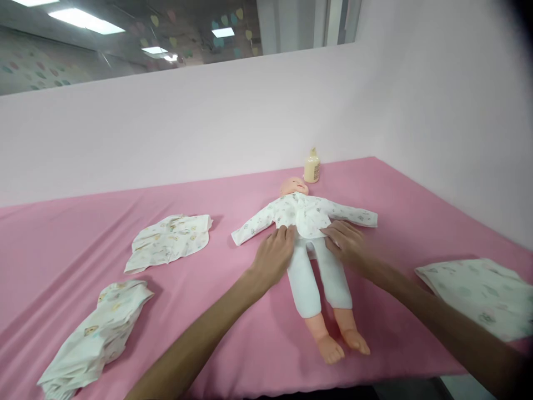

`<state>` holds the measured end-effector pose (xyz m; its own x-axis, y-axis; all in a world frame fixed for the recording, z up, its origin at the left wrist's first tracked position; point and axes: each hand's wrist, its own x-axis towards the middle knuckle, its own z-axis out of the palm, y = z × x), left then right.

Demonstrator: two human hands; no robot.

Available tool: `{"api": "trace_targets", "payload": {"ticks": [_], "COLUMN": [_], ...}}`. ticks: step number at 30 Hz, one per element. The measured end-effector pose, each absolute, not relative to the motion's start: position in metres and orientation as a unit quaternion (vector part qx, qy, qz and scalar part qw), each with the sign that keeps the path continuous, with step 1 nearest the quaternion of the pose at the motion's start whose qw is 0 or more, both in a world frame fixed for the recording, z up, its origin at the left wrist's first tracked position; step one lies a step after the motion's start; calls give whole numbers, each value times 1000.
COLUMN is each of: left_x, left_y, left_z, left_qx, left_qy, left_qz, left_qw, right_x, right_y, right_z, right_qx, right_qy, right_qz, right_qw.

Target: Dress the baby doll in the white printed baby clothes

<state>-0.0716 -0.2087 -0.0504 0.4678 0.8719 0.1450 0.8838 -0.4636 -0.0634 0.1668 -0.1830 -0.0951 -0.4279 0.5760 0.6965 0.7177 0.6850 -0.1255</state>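
A baby doll [295, 186] lies on its back, head away from me and bare feet toward me. It wears a white patterned long-sleeved shirt [306, 214] with both sleeves spread out, and plain white trousers [306, 283]. My left hand [275, 253] has its fingers closed at the shirt's lower left edge, by the doll's waist. On the other side, my right hand [347, 244] pinches the shirt's lower right hem. The fingertips of both hands are partly hidden against the cloth.
A pump bottle [312, 168] stands behind the doll's head. Two patterned cloth pieces, one flat [170, 241] and one crumpled [97, 336], lie at left. Another patterned cloth [478, 291] is at right. The pink-covered table [233, 339] meets white walls at the back and right.
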Motion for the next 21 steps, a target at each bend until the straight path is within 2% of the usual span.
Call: {"api": "trace_targets", "payload": {"ticks": [2,4,10,14,17,21], "left_x": [-80,-89,-103,-104,-106,-110], "left_y": [-211,-215,-227,-228,-228,-232], "left_z": [-56,-57,-46,-43,-51,-68], "left_qx": [-871,-881,-822,-741,-703,-751], "left_qy": [-484,-467,-498,-520,-545,-536], "left_qz": [-36,-53,-179,-259,-287,-244], "left_qw": [82,50,-208,-338,-356,-298], "right_x": [171,176,187,195,201,202], "right_y": [-189,-195,-207,-206,-203,-201], "right_z": [-95,-96,-102,-103,-106,-114], "right_qx": [-363,-342,-336,-382,-475,-532], "right_qy": [-846,-860,-864,-832,-760,-674], "right_qz": [-95,-94,-57,32,141,317], "right_qw": [378,366,370,401,420,401]}}
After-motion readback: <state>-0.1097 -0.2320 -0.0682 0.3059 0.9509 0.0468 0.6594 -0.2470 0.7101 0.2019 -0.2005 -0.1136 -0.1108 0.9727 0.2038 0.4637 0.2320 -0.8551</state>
